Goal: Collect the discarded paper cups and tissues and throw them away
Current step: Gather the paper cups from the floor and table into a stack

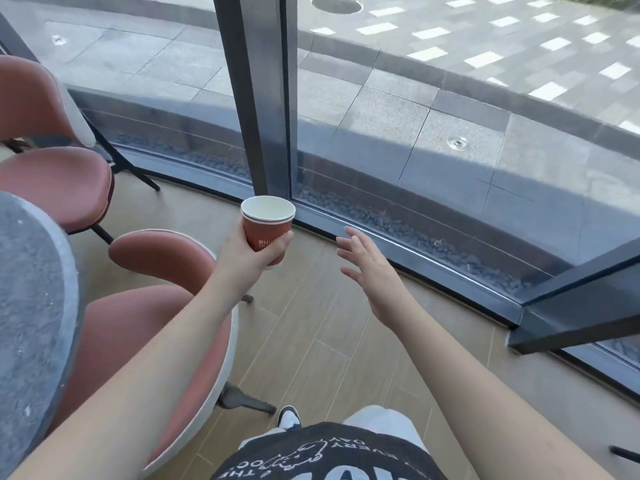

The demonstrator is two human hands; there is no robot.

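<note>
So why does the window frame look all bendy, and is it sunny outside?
In the head view, the wide-angle lens curves the window frame and its bottom rail; bright sun lights the paving outside, with shade nearer the glass. The red paper cup in the left hand looks sharp, while the open right hand is slightly soft.

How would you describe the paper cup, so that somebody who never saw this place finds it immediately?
Start at the dark window post that rises from the wooden floor. In front of its foot, the left hand grips a red paper cup upright in the air. It is the only cup in view, with a white rim and a pale inside; the right hand beside it is open and holds nothing.
</note>
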